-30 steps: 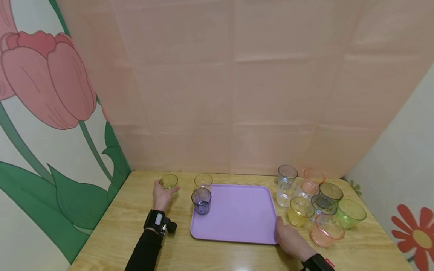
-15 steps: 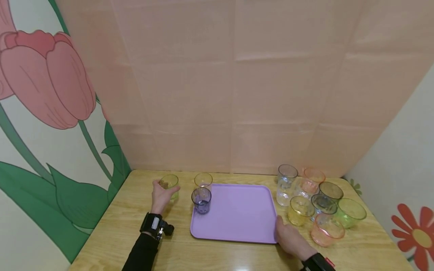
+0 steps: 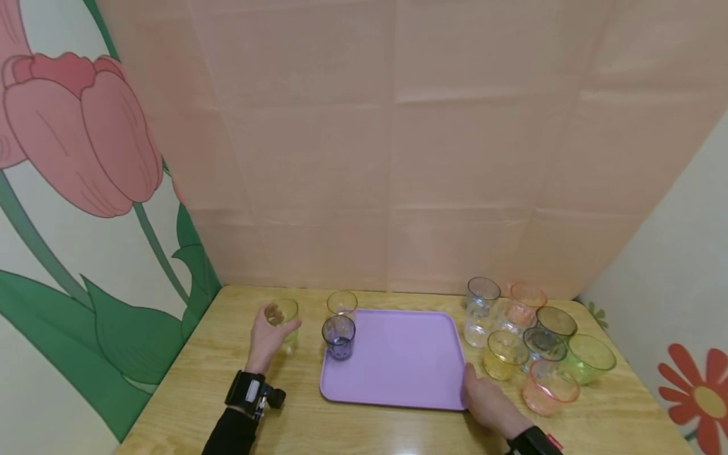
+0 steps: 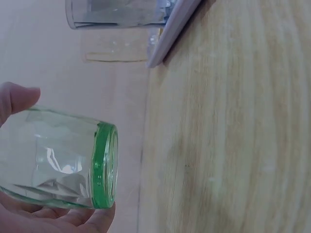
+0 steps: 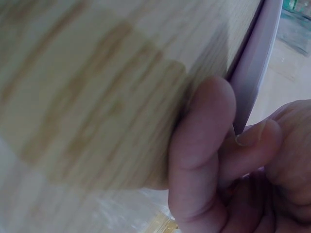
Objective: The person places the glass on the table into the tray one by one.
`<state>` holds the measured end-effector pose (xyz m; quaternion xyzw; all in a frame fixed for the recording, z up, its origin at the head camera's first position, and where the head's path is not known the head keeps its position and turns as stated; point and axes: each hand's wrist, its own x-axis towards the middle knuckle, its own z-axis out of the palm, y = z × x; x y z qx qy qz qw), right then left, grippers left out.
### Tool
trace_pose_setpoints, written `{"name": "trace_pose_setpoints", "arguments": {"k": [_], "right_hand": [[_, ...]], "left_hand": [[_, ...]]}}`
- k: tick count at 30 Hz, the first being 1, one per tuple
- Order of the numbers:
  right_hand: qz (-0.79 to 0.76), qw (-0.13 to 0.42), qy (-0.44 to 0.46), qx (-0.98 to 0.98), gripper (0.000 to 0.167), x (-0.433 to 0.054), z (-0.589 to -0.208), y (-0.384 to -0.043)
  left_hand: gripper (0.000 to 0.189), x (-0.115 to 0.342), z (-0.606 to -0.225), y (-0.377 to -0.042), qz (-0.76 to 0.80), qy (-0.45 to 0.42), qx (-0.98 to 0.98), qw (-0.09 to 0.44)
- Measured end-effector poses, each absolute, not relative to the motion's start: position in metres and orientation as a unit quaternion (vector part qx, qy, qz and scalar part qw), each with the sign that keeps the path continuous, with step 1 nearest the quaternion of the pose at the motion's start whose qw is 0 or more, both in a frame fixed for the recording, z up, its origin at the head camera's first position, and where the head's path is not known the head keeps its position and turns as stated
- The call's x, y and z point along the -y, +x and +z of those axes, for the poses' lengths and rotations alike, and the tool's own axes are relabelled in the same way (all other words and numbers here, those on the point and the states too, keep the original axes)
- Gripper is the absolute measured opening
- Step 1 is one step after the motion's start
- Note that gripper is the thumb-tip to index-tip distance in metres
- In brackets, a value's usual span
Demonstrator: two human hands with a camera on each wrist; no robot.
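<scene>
My left hand [image 3: 265, 340] holds a light green drinking glass [image 3: 291, 341] at the left of the table, thumb on one side and fingers round the other. In the left wrist view the glass's thick green base [image 4: 103, 165] shows clear of the wood. At the lower right corner of the purple tray [image 3: 404, 366], my right hand [image 3: 489, 402] grips the edge with curled fingers [image 5: 201, 131]. A dark purple-grey glass [image 3: 339, 346] stands upright at the tray's left side. Behind it is a clear glass with an amber rim [image 3: 342, 304].
Right of the tray, several tinted glasses crowd together, among them a yellow one [image 3: 503, 360], a pink one [image 3: 548, 395] and a green one [image 3: 588, 363]. A tall clear glass [image 3: 479, 316] stands at their back left. The wooden table [image 3: 307, 423] meets a covered wall [image 3: 387, 189] behind.
My left hand has drawn slightly back toward me and left with the green glass, its wrist lower in the head view. My right hand and the tray have stayed put.
</scene>
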<state>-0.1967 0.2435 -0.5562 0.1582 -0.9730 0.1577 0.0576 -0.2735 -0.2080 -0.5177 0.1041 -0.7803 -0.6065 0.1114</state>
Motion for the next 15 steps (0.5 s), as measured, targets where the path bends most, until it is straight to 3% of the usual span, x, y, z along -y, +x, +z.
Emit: {"name": "trace_pose_setpoints", "arguments": {"k": [8, 15], "right_hand": [[0.141, 0.106, 0.173, 0.969, 0.039, -0.241, -0.555, -0.194], [0.138, 0.105, 0.172, 0.97, 0.039, -0.24, -0.553, -0.195]], "left_hand": [[0.085, 0.202, -0.52, -0.259, -0.592, 0.081, 0.795, 0.102], [0.081, 0.198, -0.515, -0.248, -0.599, 0.074, 0.791, 0.1]]}}
